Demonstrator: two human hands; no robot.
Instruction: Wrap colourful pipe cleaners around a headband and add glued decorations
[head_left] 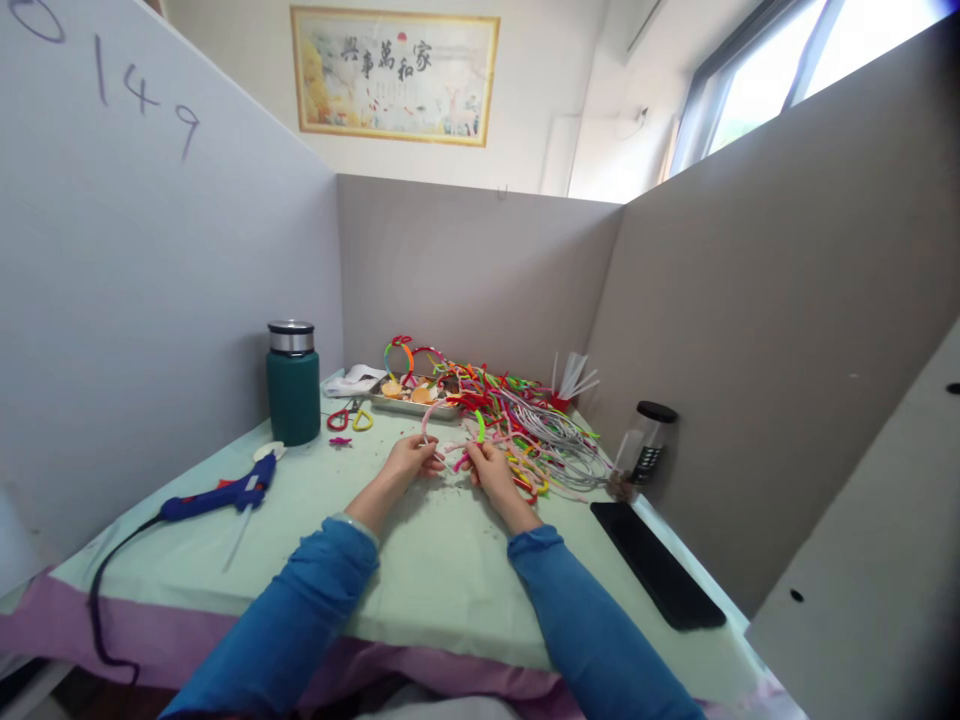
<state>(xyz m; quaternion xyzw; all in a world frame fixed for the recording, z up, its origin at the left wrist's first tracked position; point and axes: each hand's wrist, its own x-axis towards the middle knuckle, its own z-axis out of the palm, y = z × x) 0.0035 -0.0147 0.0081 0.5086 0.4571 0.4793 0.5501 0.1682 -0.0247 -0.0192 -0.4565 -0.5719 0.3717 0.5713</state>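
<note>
My left hand (412, 458) is closed in a pinch on a thin hoop whose pale pink fuzzy side (427, 418) curves up above the fingers. My right hand (487, 468) is closed too, pinching a magenta pipe cleaner (460, 463) near the other side of the hoop. A bright green fuzzy length (481, 427) rises just above the right fingers. Whether the pink and green parts belong to one band is hard to tell at this size. Both hands are just above the table, close together, before a heap of colourful pipe cleaners (487, 385).
Left stand a green bottle (293, 395) and a blue glue gun (225, 497) with its cord. Red-handled (338, 420) and yellow-handled (363, 420) tools lie near a metal tray (409, 405). Grey cords (555, 435), a clear black-lidded jar (651, 445) and a black phone-like slab (656, 565) are right.
</note>
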